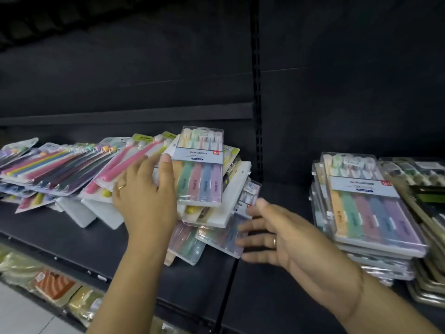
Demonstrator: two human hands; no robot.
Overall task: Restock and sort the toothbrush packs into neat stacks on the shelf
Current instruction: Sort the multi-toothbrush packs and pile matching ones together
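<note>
A slumped heap of toothbrush packs (60, 169) lies on the shelf (72, 237), left to centre. The left hand (144, 196) rests flat on it, fingers released, likely steadying the top five-brush pack (199, 169). The right hand (272, 235), fingers spread and empty, reaches toward the lower packs (221, 239); a neat stack (368, 213) stands at right.

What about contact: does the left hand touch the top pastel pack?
Touching. Head view: the left hand presses the left edge of the top pastel pack.

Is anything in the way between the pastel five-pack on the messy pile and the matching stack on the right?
Only the open right hand reaches across that gap; nothing else shows between the five-pack and the stack.
</note>
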